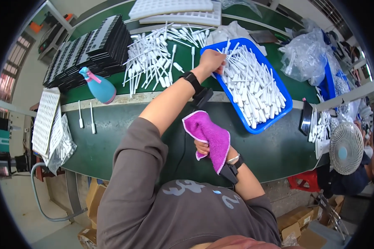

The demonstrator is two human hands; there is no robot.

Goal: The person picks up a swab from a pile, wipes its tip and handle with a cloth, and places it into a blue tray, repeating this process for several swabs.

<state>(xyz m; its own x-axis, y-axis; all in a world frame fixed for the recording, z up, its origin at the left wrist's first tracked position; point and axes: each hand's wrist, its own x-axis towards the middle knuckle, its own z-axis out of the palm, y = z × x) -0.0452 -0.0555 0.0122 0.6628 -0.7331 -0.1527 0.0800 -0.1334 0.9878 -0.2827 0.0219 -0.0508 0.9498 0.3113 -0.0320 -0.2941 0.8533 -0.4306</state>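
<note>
Shirt (pixel 203 211) nearest; right grip (pixel 202 147) clutches cloth (pixel 216 139); left grip (pixel 212 62), one o'clock, apparently picking droppers (pixel 255 91), hold unclear; next calls for lifting

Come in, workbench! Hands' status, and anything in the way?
Left hand at blue basket, grip unclear. Right hand clutching magenta cloth. White pieces heaped in basket; no obstruction visible.

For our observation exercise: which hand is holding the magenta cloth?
The right hand, nearer the body, holds the magenta cloth; the left hand is at the blue basin's edge.
</note>
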